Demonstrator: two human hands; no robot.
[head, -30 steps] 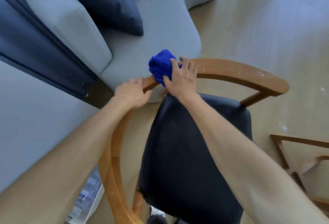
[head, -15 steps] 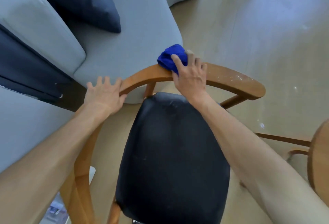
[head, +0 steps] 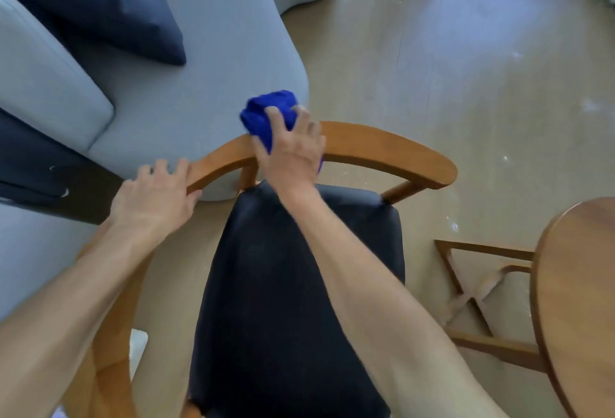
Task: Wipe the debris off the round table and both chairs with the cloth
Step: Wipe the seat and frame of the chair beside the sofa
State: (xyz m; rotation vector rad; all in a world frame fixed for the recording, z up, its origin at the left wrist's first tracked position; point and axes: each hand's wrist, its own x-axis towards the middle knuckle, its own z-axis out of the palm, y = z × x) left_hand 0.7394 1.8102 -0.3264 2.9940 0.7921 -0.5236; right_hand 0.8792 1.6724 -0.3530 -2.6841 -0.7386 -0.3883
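A wooden chair with a curved backrest rail and a dark padded seat stands right below me. My right hand presses a bunched blue cloth onto the middle of the rail. My left hand grips the rail's left part, fingers wrapped over its edge. The rail to the right of the cloth looks bare of specks. The round wooden table shows at the right edge.
A grey sofa with a dark cushion sits just behind the chair. White specks lie on the wooden floor to the right. The table's crossed wooden base stands beside the chair.
My right hand slid the cloth along the rail to the right and back towards the middle; the white specks on the rail's right part are gone. The view shifted, bringing the table in.
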